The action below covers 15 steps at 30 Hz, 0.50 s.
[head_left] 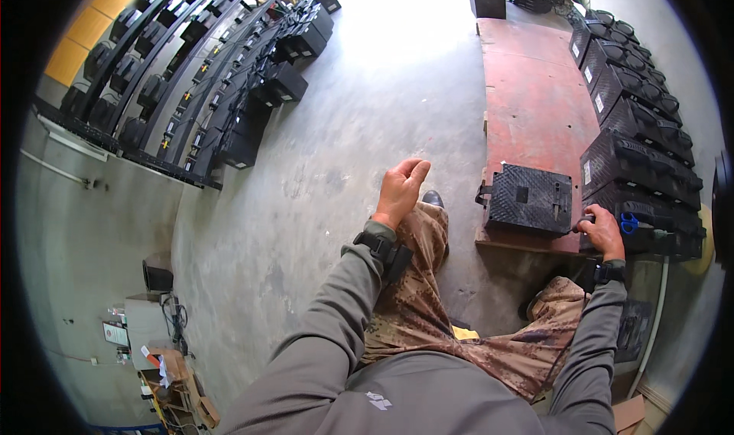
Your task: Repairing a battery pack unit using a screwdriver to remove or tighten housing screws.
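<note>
1. Here's the left hand (401, 190), up in the air over the camouflage trousers (417, 274), fingers curled in tight; the fingertips are tucked away, so I can't tell whether anything is pinched there.
2. Over to the right hand (604, 232), bent round at the near right corner of the black textured box (527, 198); a dark bit shows by the fingers, but whether it's grasped, or part of the box, I can't make out.
3. And the box itself lies flat on the near end of the red board (539, 99), a strap or handle sticking out at its left side, its underside hidden.
4. Just beside the right hand, blue scissor handles (628, 222); the blades are hard to pick out against the dark.
5. Along the right, a row of black cases (634, 160), the outermost parts bending toward the dark rim.
6. The board is scuffed and spotted; left of it runs a grey, stained floor (321, 183), bleached out by glare at the top.
7. Upper left, a black rack (157, 76) packed with dark units and cables, cut off above; lower left, small clutter too tiny to read.
</note>
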### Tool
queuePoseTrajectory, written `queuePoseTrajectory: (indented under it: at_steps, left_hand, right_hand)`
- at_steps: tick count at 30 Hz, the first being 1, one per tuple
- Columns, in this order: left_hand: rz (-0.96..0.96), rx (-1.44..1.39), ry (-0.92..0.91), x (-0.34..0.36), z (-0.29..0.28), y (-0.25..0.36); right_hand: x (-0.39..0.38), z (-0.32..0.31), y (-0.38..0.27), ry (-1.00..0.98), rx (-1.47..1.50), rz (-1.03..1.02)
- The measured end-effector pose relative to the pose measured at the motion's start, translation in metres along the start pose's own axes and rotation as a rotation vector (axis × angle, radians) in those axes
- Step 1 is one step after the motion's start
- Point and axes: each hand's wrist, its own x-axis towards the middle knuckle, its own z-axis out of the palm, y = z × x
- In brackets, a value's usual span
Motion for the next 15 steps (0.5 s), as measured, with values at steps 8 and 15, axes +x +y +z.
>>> queuePoseTrajectory:
  at_steps: [8,15]
  left_hand:
    - [-0.026,0.011,-0.027,0.000,-0.001,0.000]
    - [-0.031,-0.023,-0.012,0.007,0.010,-0.004]
  right_hand:
    - [-0.006,0.001,-0.018,-0.002,-0.009,0.104]
    - [-0.008,0.005,0.004,0.110,0.020,-0.035]
